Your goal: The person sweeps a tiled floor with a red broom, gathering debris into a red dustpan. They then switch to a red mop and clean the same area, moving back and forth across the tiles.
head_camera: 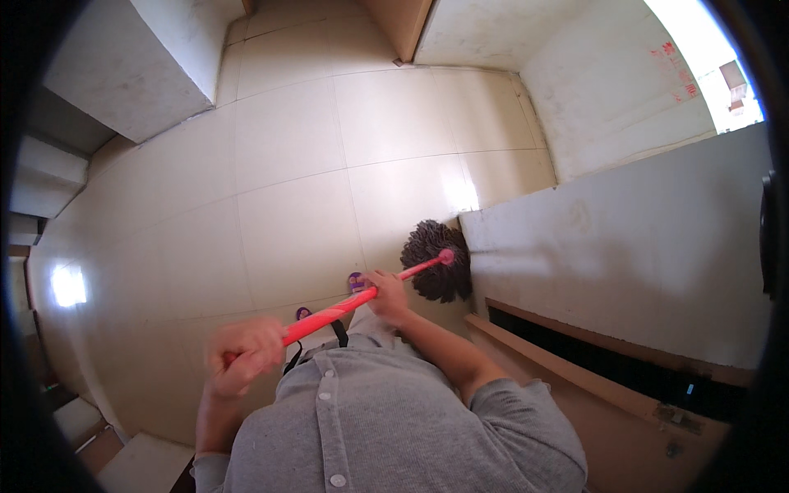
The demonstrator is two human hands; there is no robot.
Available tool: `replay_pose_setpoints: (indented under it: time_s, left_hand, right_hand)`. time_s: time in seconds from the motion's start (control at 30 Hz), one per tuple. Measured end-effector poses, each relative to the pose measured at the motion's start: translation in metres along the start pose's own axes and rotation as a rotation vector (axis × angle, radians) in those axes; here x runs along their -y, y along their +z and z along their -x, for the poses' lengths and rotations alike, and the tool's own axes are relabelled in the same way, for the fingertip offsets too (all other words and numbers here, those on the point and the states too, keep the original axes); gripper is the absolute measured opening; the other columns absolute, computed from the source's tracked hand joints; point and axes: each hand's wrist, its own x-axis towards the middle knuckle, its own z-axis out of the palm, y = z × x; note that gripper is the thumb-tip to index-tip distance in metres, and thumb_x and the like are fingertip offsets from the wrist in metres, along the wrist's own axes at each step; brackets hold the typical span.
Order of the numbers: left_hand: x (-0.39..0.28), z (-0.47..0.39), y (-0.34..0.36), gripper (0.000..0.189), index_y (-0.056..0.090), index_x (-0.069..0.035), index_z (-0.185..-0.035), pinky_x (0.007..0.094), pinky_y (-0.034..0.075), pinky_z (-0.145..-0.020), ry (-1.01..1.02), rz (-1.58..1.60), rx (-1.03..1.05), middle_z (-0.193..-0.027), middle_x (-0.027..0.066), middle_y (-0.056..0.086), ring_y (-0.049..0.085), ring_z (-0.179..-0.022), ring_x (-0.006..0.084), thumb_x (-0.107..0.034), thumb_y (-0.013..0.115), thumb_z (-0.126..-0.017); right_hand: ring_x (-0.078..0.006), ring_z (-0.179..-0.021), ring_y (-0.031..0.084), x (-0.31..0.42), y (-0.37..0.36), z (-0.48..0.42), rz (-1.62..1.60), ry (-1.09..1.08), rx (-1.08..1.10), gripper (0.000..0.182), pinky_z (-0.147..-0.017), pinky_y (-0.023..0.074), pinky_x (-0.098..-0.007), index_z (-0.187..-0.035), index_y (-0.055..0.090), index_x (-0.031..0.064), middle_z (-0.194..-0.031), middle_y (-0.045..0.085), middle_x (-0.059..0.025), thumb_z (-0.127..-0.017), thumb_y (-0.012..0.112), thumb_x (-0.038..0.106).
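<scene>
A mop with a red handle (333, 312) slants across in front of my body. My left hand (249, 354) is at the lower left in the picture; the arm crossing there comes from the picture's left side, and its fingers close round the top end of the handle, somewhat blurred. Farther down the handle my right hand (388, 297) grips it, nearer the mop head. The dark, shaggy mop head (431, 246) rests on the tiled floor (290, 234) against the foot of a pale wall, joined to the handle by a round pink socket.
A pale wall (616, 246) runs along the right, beside a brown door (555, 394) with a metal latch. Another wall corner (142, 74) juts in at the upper left. A brown door edge (407, 31) stands at the top. Sandalled feet (355, 282) are just below the handle.
</scene>
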Motion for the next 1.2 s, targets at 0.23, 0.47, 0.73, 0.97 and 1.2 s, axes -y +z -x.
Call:
replay_pose_setpoints:
  time_s: [0.23,0.47,0.73,0.97,1.2]
  left_hand:
    - [-0.051,-0.009,0.013,0.016,0.041,-0.007,-0.049,0.0333,0.045,-0.052,0.304,-0.193,-0.052,-0.049,0.0021,0.048,0.047,-0.044,0.0182,-0.004,0.051,-0.060]
    - [-0.050,-0.038,0.012,0.010,0.050,-0.008,-0.058,0.0360,0.048,-0.055,0.459,-0.478,0.182,-0.055,0.0036,0.051,0.052,-0.049,0.0204,-0.005,0.060,-0.057]
    - [-0.025,-0.062,-0.068,0.018,0.041,-0.010,-0.061,0.0307,0.039,-0.047,0.617,-0.118,-0.148,-0.050,0.0018,0.047,0.043,-0.046,0.0143,-0.010,0.051,-0.076]
    - [-0.052,-0.087,-0.118,0.025,0.040,-0.010,-0.063,0.0287,0.036,-0.047,0.690,-0.054,-0.109,-0.049,0.0004,0.045,0.039,-0.044,0.0118,-0.014,0.051,-0.085]
    - [-0.044,-0.100,-0.126,0.027,0.037,-0.011,-0.062,0.0293,0.035,-0.048,0.662,-0.011,-0.133,-0.048,-0.0014,0.043,0.038,-0.044,0.0108,-0.014,0.050,-0.086]
  right_hand:
    - [-0.0224,-0.079,0.056,0.058,0.008,-0.073,-0.107,-0.212,0.110,0.022,-0.075,0.0397,-0.0386,-0.088,0.059,0.0124,-0.078,0.056,-0.0021,-0.068,0.061,0.005]
    - [-0.0270,-0.090,0.055,0.081,-0.002,-0.145,0.210,-0.228,0.190,0.028,-0.082,0.0416,-0.0409,-0.099,0.058,0.0108,-0.090,0.056,-0.0094,-0.072,0.064,0.014]
    - [-0.0087,-0.067,0.054,0.251,-0.176,-0.186,-0.666,-0.235,0.530,0.025,-0.061,0.0439,-0.0240,-0.084,0.063,0.0007,-0.070,0.059,-0.0052,-0.092,0.053,0.022]
    - [-0.0159,-0.068,0.053,0.398,-0.179,-0.176,-1.435,-0.589,0.902,0.033,-0.065,0.0421,-0.0293,-0.078,0.058,-0.0050,-0.076,0.059,-0.0110,-0.091,0.050,0.024]
    - [-0.0227,-0.080,0.051,0.412,-0.159,-0.182,-1.632,-0.814,0.855,0.038,-0.073,0.0401,-0.0347,-0.089,0.056,-0.0060,-0.088,0.057,-0.0158,-0.089,0.050,0.032]
